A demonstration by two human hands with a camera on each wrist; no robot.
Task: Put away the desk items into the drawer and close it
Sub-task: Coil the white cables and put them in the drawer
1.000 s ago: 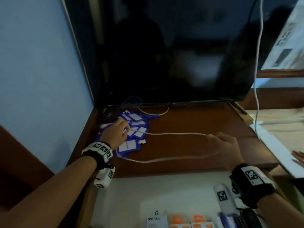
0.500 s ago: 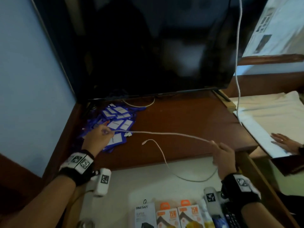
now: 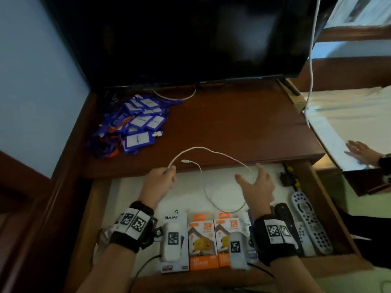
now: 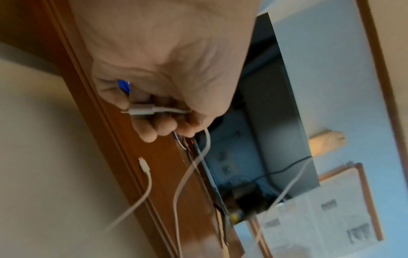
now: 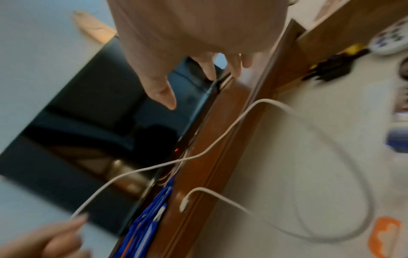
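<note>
A white charging cable arches over the desk's front edge and loops down into the open drawer. My left hand grips one plug end of it at the drawer's back left; the left wrist view shows the fingers curled round the plug and cable, with something blue in the palm. The free plug lies on the desk edge. My right hand hovers over the drawer, fingers spread, with the cable running past it. A pile of blue badge holders lies at the desk's back left.
The drawer holds boxed chargers along its front, remotes at the right and a black adapter in the back right corner. A dark monitor stands on the desk. Another person's hand rests on a white surface at the right.
Both hands have drawn back from the desk top to above the drawer, bringing the cable along. My right hand has released its pinch and spread its fingers; the slack has dropped into the drawer.
</note>
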